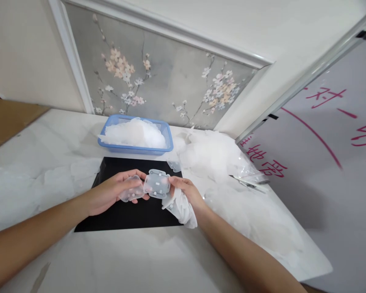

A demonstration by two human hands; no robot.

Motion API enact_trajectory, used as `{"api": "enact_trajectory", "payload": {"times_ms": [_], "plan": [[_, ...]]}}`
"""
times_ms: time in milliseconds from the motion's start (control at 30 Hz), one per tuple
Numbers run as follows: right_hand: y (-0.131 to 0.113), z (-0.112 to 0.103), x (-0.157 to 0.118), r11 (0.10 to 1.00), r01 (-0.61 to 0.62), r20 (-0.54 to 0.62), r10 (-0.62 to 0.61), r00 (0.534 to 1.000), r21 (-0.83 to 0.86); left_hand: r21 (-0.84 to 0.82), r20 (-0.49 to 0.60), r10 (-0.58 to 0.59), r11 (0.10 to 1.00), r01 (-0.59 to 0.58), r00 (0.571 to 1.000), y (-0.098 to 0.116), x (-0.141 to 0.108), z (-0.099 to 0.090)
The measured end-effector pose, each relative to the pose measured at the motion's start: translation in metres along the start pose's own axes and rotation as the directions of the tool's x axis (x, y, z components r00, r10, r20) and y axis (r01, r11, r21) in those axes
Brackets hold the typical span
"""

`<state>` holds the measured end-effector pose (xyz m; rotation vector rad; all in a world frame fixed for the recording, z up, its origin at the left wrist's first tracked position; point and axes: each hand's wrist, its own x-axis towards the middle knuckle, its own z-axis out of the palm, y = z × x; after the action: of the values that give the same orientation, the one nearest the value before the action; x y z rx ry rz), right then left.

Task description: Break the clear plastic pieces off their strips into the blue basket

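Over a black mat point(131, 215), my left hand point(110, 193) has its fingers closed on a translucent plastic piece point(131, 189) with small white dots. My right hand point(187, 193) pinches the right edge of a second translucent plastic piece point(157, 184), squarish with rounded tabs, small slots and white spots. That piece's left side meets the fingertips of my left hand. Bunched under my right fingers is a white, crumpled cloth or wipe point(183, 207), and another translucent piece point(171, 206) shows beside it. The palm of my right hand is hidden.
Behind the mat, a blue plastic basket point(134, 150) is heaped with white translucent pieces. More pieces point(210, 154) are piled to its right, by scissors or tweezers point(248, 184). Flat translucent pieces point(64, 179) cover the table's left. A whiteboard point(332, 162) borders the right side.
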<state>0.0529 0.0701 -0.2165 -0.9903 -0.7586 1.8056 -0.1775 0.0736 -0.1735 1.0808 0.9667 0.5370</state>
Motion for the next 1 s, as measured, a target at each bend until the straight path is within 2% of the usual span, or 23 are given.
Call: {"api": "enact_trajectory", "payload": {"times_ms": [233,367,467,533,600,633,667,700,733,800,867,1000], "plan": [[-0.001,0.000,0.001,0.999,-0.025,0.012,0.024,1.000,0.037,-0.105,-0.020,-0.001,0.994,-0.001,1.000,0.000,0.002,0.000],[-0.003,0.004,-0.002,0.999,-0.044,0.017,0.044,0.999,0.010,-0.174,-0.050,0.049,0.983,-0.057,0.998,-0.004,0.004,-0.002],[-0.025,0.017,0.002,0.994,-0.009,0.066,0.017,0.998,-0.108,-0.255,-0.087,0.067,0.963,-0.087,0.994,-0.012,0.007,-0.005],[-0.050,0.032,0.014,0.964,0.108,0.092,-0.088,0.992,-0.243,-0.326,-0.088,0.060,0.942,-0.085,0.994,-0.016,0.009,-0.007],[-0.078,0.052,0.039,0.864,0.277,0.130,-0.245,0.961,-0.421,-0.400,-0.081,0.054,0.913,-0.082,0.995,-0.020,0.009,-0.009],[-0.091,0.063,0.056,0.768,0.344,0.162,-0.306,0.938,-0.540,-0.435,-0.081,0.052,0.897,-0.083,0.995,-0.020,0.009,-0.010],[-0.101,0.074,0.074,0.618,0.392,0.189,-0.369,0.910,-0.681,-0.468,-0.082,0.049,0.880,-0.082,0.995,-0.021,0.009,-0.011],[-0.108,0.084,0.094,0.422,0.386,0.221,-0.389,0.895,-0.820,-0.496,-0.086,0.044,0.864,-0.081,0.995,-0.021,0.009,-0.012],[-0.111,0.093,0.113,0.346,0.381,0.236,-0.393,0.889,-0.858,-0.520,-0.090,0.039,0.850,-0.081,0.995,-0.022,0.008,-0.012],[-0.106,0.107,0.147,0.255,0.384,0.256,-0.419,0.871,-0.888,-0.552,-0.094,0.039,0.830,-0.085,0.995,-0.022,0.008,-0.013],[-0.090,0.114,0.170,0.198,0.392,0.264,-0.469,0.843,-0.899,-0.568,-0.087,0.052,0.818,-0.092,0.995,-0.023,0.008,-0.014],[-0.066,0.106,0.187,0.189,0.420,0.274,-0.517,0.811,-0.888,-0.590,-0.070,0.061,0.802,-0.091,0.996,-0.023,0.009,-0.014]]}}
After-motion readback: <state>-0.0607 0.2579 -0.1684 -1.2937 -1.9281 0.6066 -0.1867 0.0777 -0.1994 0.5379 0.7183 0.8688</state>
